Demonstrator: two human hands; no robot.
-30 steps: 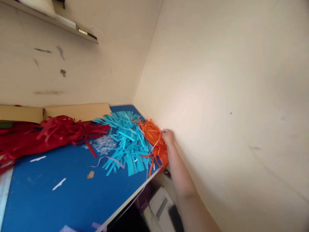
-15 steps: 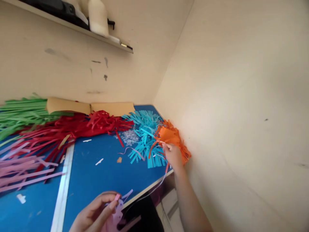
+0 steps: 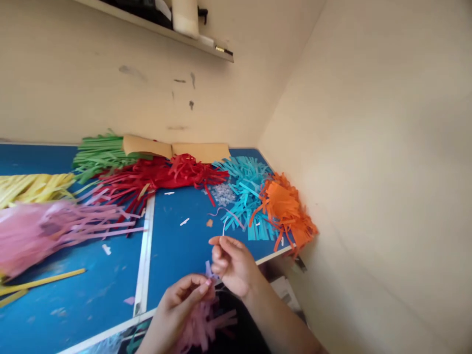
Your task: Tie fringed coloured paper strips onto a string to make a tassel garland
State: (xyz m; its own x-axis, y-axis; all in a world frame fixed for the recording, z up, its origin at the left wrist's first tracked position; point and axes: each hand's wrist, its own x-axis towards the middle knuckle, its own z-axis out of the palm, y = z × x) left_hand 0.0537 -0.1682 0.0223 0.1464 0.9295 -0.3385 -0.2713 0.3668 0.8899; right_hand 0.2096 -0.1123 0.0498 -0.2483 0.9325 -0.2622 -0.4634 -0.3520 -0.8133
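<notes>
Near the table's front edge, my left hand [image 3: 184,302] pinches the top of a pink fringed paper tassel [image 3: 201,324], whose strips hang down over my dark lap. A lilac strip pokes up beside those fingertips. Just above and to the right, my right hand [image 3: 236,268] is closed on a thin white string [image 3: 223,228], its end sticking up past the thumb and forefinger. The rest of the string is hard to follow behind the hands. My hands are close together, and the left fingers hide the tassel's top.
Across the blue table [image 3: 177,255] lie fringed paper bundles: orange [image 3: 283,201], light blue [image 3: 247,182], red [image 3: 158,174], green [image 3: 101,152], yellow [image 3: 33,187] and pink [image 3: 33,231]. A pile of small clear pieces [image 3: 223,195] sits mid-back. A shelf [image 3: 155,24] juts from the wall.
My right hand has come back from beside the orange fringe to just above my left hand, still pinching the string. The view has swung left, showing the yellow fringe.
</notes>
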